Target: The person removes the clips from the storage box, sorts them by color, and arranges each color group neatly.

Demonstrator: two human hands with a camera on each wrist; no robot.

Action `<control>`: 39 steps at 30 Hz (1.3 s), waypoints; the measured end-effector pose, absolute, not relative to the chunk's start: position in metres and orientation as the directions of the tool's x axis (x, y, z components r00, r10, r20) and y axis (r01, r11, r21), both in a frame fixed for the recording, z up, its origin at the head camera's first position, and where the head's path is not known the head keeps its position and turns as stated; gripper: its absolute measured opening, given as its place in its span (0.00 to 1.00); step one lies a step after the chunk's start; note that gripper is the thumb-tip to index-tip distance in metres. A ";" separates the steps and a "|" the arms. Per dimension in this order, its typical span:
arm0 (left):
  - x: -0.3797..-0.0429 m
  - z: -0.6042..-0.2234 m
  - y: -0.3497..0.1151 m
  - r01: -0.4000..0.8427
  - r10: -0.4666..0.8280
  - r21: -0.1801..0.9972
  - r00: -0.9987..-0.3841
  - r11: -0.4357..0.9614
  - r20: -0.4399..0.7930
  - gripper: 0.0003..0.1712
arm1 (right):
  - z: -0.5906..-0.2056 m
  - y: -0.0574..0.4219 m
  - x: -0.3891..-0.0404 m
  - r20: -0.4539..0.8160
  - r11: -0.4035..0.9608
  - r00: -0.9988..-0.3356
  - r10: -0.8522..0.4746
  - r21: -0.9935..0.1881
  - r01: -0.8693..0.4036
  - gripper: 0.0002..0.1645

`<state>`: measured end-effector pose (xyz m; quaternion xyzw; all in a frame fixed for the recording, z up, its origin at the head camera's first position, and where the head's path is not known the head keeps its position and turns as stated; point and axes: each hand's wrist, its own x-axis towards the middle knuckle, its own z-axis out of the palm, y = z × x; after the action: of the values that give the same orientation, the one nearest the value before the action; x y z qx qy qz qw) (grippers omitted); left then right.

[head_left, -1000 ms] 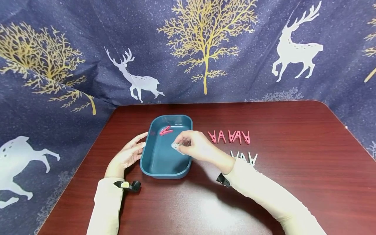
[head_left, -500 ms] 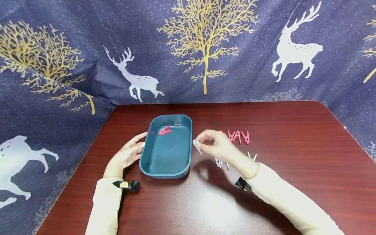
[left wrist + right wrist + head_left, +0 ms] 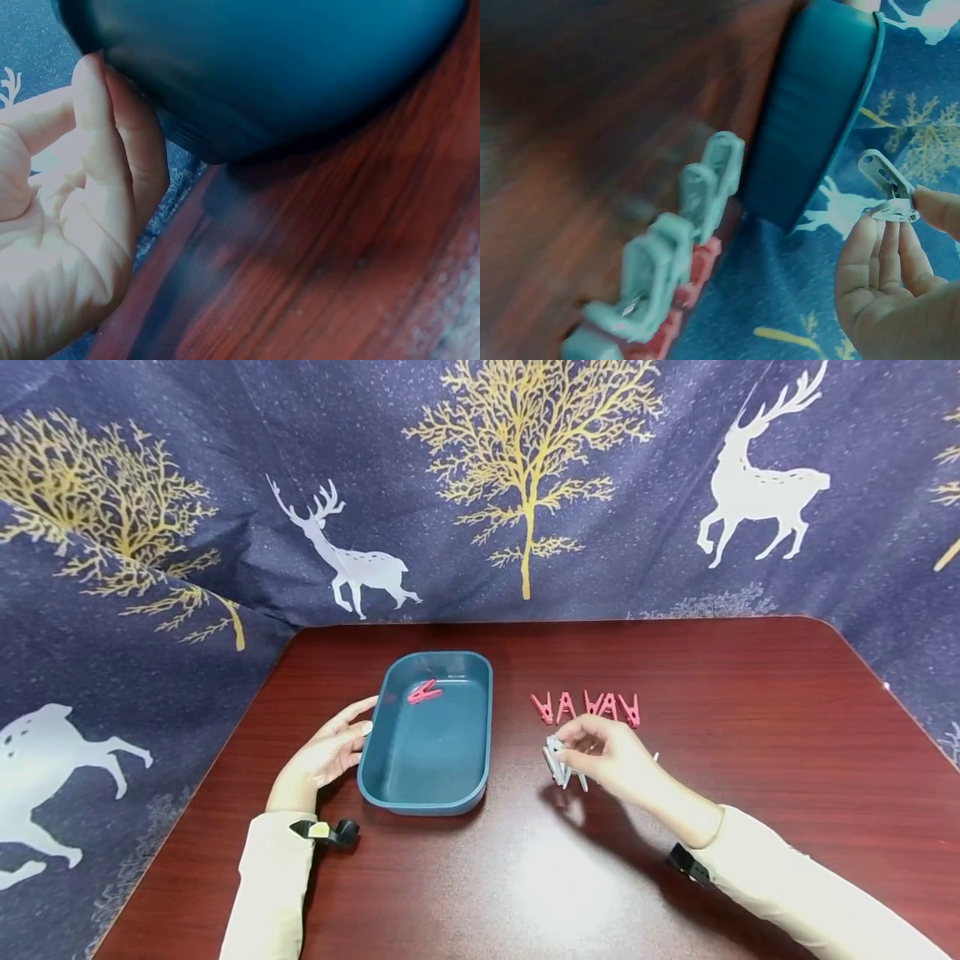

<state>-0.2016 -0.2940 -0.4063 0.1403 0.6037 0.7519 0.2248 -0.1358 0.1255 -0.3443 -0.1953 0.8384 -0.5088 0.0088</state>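
My right hand (image 3: 615,760) pinches a pale grey clothespin (image 3: 889,186) between thumb and fingertips, raised above the table. In the head view it overlaps a row of similar pale clothespins (image 3: 576,778), partly hidden by the hand. At the left, my left hand (image 3: 324,758) has its fingertips against the outer wall of a teal plastic bin (image 3: 423,810), with the fingers loosely bent in the left wrist view. Inside the bin, near its far end, lies one red clothespin (image 3: 425,692).
Several red clothespins (image 3: 566,707) stand in a row behind the pale ones, right of the bin. All this sits on a dark reddish-brown table (image 3: 720,693). A blue cloth (image 3: 450,552) with deer and trees hangs behind the far edge.
My right hand has drawn back from over the bin towards the right and nearer the pale row, with the pale clothespin still pinched. My left hand and the bin have stayed put.
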 end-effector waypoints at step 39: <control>-0.201 -0.405 -0.295 -0.175 0.507 0.969 -0.860 -0.176 -0.064 0.28 | -0.371 0.241 -0.119 0.012 0.515 -0.983 -0.183 -0.850 -0.106 0.17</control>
<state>-0.2012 -0.2947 -0.4048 0.1378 0.6008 0.7543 0.2261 -0.1187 0.2410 -0.3705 -0.0831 0.8695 -0.4853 0.0394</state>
